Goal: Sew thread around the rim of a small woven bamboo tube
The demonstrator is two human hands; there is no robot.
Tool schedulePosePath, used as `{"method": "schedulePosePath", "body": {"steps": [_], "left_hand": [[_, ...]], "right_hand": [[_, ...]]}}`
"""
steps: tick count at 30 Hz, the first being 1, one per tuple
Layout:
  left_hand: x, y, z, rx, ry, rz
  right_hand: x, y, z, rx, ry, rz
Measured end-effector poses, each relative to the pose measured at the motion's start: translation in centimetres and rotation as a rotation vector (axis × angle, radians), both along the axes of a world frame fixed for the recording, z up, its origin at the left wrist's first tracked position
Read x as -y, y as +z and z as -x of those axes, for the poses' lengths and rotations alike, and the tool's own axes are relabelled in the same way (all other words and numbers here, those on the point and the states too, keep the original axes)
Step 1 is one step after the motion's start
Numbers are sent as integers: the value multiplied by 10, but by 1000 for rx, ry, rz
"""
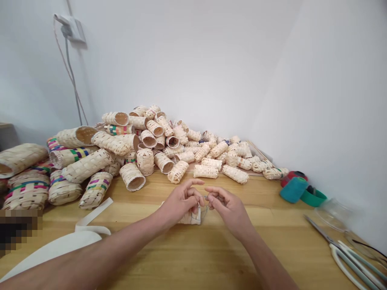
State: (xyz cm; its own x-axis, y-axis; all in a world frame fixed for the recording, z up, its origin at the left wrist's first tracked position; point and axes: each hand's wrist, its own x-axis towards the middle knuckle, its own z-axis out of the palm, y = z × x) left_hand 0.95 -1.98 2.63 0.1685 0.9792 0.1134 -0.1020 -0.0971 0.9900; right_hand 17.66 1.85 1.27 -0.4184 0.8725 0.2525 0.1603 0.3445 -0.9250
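Both my hands meet over the middle of the wooden table (pixel 187 257). My left hand (pixel 181 201) is closed around a small pale woven basket (pixel 191 218) that rests on the tabletop, mostly hidden under the fingers. My right hand (pixel 226 205) is pinched right beside it, fingertips touching a thin thread or strip (pixel 204 209) at the basket's edge. What the right fingers grip is too small to name.
A big heap of small woven baskets (pixel 169 149) fills the back of the table, with larger coloured-striped ones (pixel 60 169) at left. White strips (pixel 87 225) lie at front left. Scissors (pixel 341 245), a clear lid (pixel 335 213) and teal and red tape rolls (pixel 298 189) sit at right.
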Motion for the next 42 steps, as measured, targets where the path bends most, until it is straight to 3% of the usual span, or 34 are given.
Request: {"method": "schedulePosePath", "body": {"steps": [4, 12, 23, 28, 34, 39, 42], "left_hand": [[0, 1, -1, -16, 22, 4], [-3, -4, 1, -19, 16, -3], [-1, 0, 0, -1, 14, -25], [1, 1, 0, -6, 1, -6], [-1, -4, 0, -178, 151, -118], [-1, -4, 1, -471, 249, -359], [0, -5, 1, -543, 256, -395]], "right_hand": [[2, 3, -1, 63, -18, -63], [3, 1, -2, 188, 23, -335], [6, 3, -1, 282, 3, -463], [6, 5, -2, 209, -17, -354], [4, 5, -1, 136, -8, -285], [7, 3, -2, 140, -32, -353], [9, 2, -2, 168, -46, -416]]}}
